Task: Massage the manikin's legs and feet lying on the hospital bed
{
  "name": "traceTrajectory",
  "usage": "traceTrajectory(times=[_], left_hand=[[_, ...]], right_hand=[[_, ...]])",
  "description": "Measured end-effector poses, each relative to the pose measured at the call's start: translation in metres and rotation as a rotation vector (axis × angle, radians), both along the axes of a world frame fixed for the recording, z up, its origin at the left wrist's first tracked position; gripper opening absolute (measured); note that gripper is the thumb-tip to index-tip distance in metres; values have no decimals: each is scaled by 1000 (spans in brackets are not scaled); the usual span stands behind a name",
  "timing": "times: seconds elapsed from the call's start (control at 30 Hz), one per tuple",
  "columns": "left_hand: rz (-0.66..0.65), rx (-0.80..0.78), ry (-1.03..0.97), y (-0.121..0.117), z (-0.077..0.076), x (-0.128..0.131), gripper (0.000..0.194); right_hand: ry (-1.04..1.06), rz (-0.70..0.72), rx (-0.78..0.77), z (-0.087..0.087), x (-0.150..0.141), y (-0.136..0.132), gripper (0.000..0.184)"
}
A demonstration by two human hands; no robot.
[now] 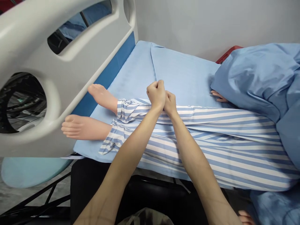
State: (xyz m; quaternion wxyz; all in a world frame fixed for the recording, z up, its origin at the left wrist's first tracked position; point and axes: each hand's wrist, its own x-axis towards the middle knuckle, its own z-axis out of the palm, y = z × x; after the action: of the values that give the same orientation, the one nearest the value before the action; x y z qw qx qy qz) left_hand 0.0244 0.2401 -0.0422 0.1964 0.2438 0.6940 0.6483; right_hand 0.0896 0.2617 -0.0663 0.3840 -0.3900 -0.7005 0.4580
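Grey floor (14, 197) at lower left, a black padded surface (89, 175) along the near side of the bed. From my end of the feed, two forearms come up from the lower edge and converge over the manikin's legs (225, 150). Legs lie side by side, nearly straight, in striped trousers (206, 115); I judge they are set so both can be reached from this side. Soles face the footboard (77, 70), feet bare past the cuffs.

Hand pose: arms extended, meeting over the farther leg, perhaps to work both hands at one spot. Left hand (156, 94) and right hand (170, 101) side by side, apparently touching. Grip: fingers folded tight into fists on both; I make out nothing held. Cannot tell whether the fists rest on the cloth or hover.

Beyond: pale blue sheet (185, 73). Blue quilt (255, 78) heaped to the right, likely drawn aside to expose the legs; manikin's fingers (219, 96) poke from under it. Red edge (227, 53) behind, then grey wall (211, 22).
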Motion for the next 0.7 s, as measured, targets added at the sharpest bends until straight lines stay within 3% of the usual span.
traceTrajectory(times=[0.27,0.5,0.7], left_hand=[[26,-8,118,-5,-25,14,44],[-1,-72,125,-1,-21,13,47],[1,-32,78,4,-22,16,46]], right_hand=[[79,-90,-84,-1,-4,10,52],[-46,-13,48,18,15,24,56],[-112,-95,90,1,31,19,53]])
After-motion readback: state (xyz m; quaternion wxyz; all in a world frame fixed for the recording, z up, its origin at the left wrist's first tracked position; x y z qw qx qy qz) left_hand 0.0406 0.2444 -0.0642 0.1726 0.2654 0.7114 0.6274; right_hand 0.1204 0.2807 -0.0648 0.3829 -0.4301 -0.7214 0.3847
